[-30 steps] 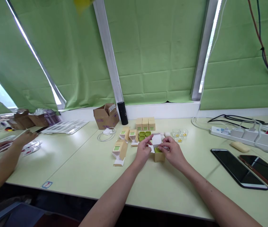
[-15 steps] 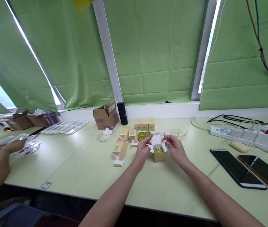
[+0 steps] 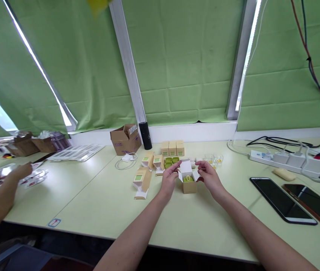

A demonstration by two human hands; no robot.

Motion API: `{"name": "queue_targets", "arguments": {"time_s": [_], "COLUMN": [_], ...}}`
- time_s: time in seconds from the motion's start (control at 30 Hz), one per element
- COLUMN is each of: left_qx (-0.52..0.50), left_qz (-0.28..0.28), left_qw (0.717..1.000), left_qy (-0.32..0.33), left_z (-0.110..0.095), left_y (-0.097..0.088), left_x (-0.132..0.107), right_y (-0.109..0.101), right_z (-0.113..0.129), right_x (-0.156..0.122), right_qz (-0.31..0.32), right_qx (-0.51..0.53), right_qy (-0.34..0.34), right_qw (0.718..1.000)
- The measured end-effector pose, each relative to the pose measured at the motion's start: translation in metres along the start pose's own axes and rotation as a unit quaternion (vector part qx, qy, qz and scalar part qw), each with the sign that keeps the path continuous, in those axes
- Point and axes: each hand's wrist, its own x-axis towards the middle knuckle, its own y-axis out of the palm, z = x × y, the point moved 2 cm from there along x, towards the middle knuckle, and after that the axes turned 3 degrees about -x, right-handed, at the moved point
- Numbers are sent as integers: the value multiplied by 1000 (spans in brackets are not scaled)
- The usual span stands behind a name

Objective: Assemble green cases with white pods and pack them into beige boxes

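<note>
A small tan carton [image 3: 189, 187] stands upright on the pale green table [image 3: 106, 199], its white top flaps spread open. A green item [image 3: 188, 179] sits inside its mouth. My left hand [image 3: 169, 177] is at the carton's left side, fingertips pinched at the left flap. My right hand [image 3: 210, 176] is at its right side, fingers curled by the right flap. Behind them lie green tubs [image 3: 172, 161], open tan cartons [image 3: 154, 161], a row of shut tan boxes [image 3: 172, 148] and clear cups with yellow centres [image 3: 214, 159].
Another person's hand [image 3: 18, 173] works on clear packaging at the far left. A brown cardboard box [image 3: 125, 139], a black cylinder [image 3: 145, 135] and a white cable [image 3: 127, 159] stand behind. Right: a power strip [image 3: 284, 159] and two dark phones [image 3: 282, 200].
My right hand has drawn back from the top of the carton to its right side, baring the green item inside. The flaps now stand spread. The other person's hand shifted left.
</note>
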Motion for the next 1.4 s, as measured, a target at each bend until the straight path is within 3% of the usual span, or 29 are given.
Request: {"name": "queue_targets", "arguments": {"time_s": [0.7, 1.4], "left_qx": [97, 119], "left_qz": [12, 31], "left_qw": [994, 992], "left_qy": [43, 27], "left_z": [10, 5], "left_y": [-2, 6], "left_x": [2, -6], "right_y": [1, 1], "right_z": [3, 5], "right_x": [-3, -7], "right_qz": [-1, 10], "right_qx": [20, 9], "right_qy": [46, 58], "right_qw": [999, 998]}}
